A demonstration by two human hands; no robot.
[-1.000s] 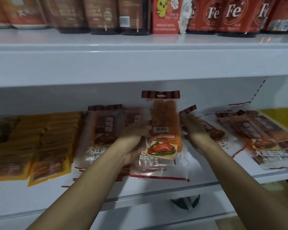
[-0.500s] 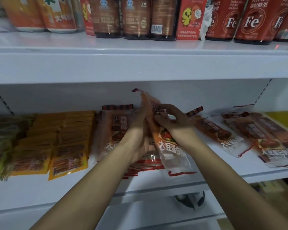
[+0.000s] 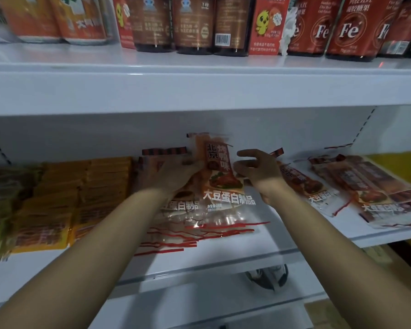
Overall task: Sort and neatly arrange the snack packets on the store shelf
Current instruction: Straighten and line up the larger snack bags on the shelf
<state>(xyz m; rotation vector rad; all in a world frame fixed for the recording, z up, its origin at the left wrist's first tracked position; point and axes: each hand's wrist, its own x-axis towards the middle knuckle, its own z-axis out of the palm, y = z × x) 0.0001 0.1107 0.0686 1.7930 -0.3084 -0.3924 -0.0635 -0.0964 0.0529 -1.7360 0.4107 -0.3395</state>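
Clear plastic, printed in red and orange with a roast-duck picture, makes up the snack packet (image 3: 220, 176) now being set front-side-out on the middle shelf (image 3: 259, 255). The left hand (image 3: 176, 176) grips the packet by its left edge, thumb over the front, and holds it tilted against the stack of like packets (image 3: 176, 210) beneath, apparently so that its label lines up with theirs. The right hand (image 3: 256, 172) hovers just beside the packet's right edge with fingers loosely curled and nothing between them; whether a fingertip touches the film cannot be told. It seems poised to steady or square that side. Two more packets of the same kind (image 3: 306, 184) lie askew to the right, and a further overlapping group (image 3: 377, 193) sits beyond them, likely awaiting the same treatment. Yellow packets (image 3: 88, 186) form a tidy block to the left, with greenish ones (image 3: 3, 198) at the far edge, which suggests sorting by kind runs across the shelf. Bottles and red boxes (image 3: 266, 22) stand on the upper shelf (image 3: 199, 91), apart from this work.
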